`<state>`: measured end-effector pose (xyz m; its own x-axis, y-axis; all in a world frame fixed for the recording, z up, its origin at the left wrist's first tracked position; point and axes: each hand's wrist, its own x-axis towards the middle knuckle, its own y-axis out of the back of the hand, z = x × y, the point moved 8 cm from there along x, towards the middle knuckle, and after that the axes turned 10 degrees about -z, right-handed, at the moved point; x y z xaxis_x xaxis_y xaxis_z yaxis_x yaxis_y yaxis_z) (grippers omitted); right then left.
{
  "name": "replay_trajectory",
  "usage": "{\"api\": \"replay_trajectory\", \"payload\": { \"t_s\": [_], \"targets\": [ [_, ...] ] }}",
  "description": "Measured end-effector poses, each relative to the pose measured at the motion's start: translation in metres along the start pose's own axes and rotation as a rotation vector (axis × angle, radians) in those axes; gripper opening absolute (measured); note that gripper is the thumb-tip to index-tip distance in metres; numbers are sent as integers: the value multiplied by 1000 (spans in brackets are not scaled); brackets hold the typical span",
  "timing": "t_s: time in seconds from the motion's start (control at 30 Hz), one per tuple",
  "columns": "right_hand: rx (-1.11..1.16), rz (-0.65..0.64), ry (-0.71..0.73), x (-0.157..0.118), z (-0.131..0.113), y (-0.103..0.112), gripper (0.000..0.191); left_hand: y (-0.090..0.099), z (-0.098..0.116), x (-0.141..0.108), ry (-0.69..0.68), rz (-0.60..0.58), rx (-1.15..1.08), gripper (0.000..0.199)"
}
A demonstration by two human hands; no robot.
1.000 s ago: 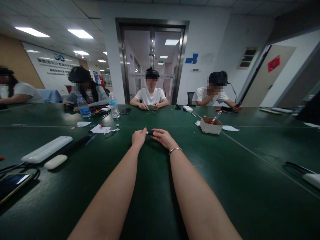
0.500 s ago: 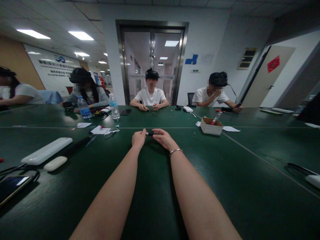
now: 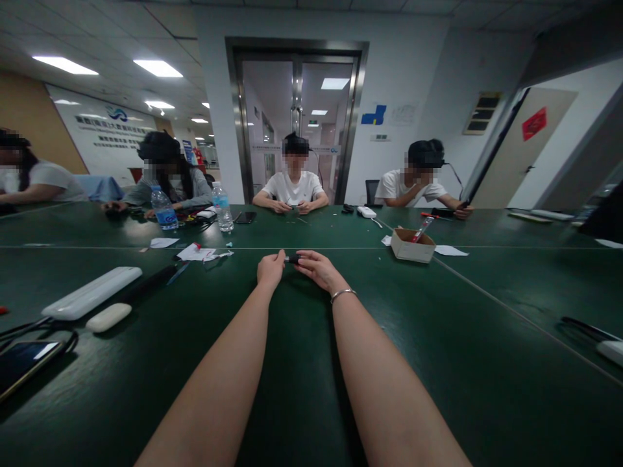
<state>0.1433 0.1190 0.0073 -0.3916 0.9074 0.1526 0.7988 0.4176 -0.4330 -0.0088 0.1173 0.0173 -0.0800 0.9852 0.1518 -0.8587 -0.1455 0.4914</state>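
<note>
Pinching a small dark stick at frame centre, in fingers of left hand and right hand. Lying crosswise, equally near both.

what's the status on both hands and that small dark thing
Left hand and right hand gripping small dark object. Held between them, too small to identify. Papers off left, box off right, neither in the way.

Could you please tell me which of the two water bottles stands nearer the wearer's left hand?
The bottle on the right, beside the flat dark device, is nearer the left hand; the other bottle stands farther left.
</note>
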Motion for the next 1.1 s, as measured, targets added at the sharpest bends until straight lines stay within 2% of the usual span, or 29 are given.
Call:
{"api": "replay_trajectory", "payload": {
  "t_s": [0.27, 0.47, 0.9, 1.1],
  "targets": [
    [-16, 86, -42, 1, 3, 7, 9, -5, 2, 4, -73, -10, 20, 50],
    [-22, 109, -16, 1, 2, 8, 18, -11, 3, 7, -146, -30, 0, 47],
    [-21, 157, -28, 2, 3, 15, 20, -18, 7, 12, -262, -71, -147, 25],
    [-23, 164, -24, 2, 3, 16, 18, -18, 15, 9, -364, -68, -218, 14]
  ]
}}
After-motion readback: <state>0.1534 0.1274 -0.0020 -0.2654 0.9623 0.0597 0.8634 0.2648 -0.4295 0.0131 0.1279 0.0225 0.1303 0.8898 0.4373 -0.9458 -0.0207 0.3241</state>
